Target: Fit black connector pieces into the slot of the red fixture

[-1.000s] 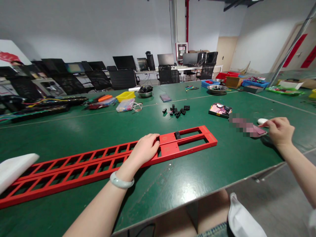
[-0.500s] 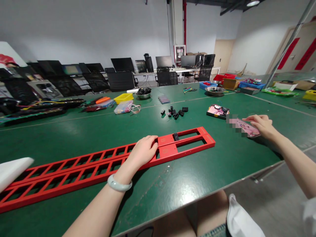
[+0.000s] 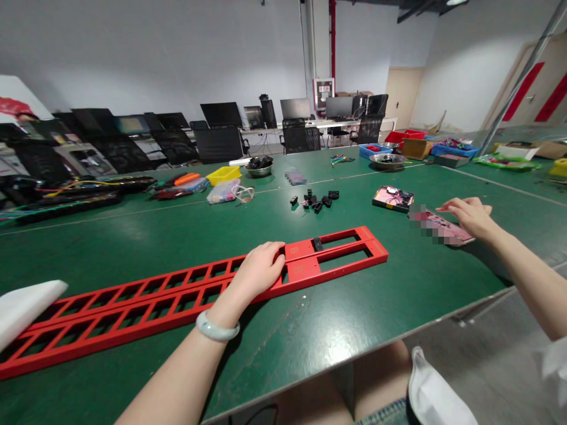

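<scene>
My left hand, with a pale bangle at the wrist, rests across two long red slotted frames lying side by side. Its fingers lie together over the bars, and their undersides are hidden. A small black block sits in the farther frame, just right of that hand. On the right, my right hand hovers with fingers stretched out over the near end of a pink phone, partly pixelated. Nothing shows in its fingers. A shallow box with wires lies beyond the phone.
Several small black connectors lie mid-table. Farther back are a yellow tray, a metal bowl of black parts and another metal bowl. White foam-like material covers the frames' left end. The table's front edge runs close to me.
My right hand has lifted slightly above the phone. My left hand stays on the red frames. The whole view has shifted a little.
</scene>
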Tool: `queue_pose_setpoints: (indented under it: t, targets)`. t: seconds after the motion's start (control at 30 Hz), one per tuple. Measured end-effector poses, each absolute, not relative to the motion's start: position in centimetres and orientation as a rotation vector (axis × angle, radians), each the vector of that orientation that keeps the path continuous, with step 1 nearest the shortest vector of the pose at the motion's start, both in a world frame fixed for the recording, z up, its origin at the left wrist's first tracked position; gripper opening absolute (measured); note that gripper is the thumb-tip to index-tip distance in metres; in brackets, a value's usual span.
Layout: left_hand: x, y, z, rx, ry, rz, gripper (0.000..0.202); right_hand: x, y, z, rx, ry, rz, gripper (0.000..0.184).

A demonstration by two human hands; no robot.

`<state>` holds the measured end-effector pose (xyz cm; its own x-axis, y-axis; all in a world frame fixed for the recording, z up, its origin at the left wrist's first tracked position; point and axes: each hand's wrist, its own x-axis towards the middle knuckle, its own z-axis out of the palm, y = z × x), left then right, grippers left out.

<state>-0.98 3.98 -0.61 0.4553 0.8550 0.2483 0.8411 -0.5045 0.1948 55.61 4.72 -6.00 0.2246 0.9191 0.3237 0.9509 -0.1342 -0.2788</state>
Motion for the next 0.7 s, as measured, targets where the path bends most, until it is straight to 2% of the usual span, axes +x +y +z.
queue_pose_setpoints:
  t: [0.33,0.53,0.7]
  targets:
    - [-1.1,4.0,-0.9,2.662,1.539,0.492,0.036,55.7,5.6,-7.2,-2.041,-1.847,-0.005,0.037]
    - [-1.1,4.0,-0.9,2.674,1.531,0.487,0.036,55.0,4.6,-6.5,-2.162,-1.702,-0.307,0.042]
    - [-1.1,3.9,-0.8,2.682,1.525,0.493,0.035,54.2,4.5,-5.7,-2.053,-1.799,-0.309,0.042]
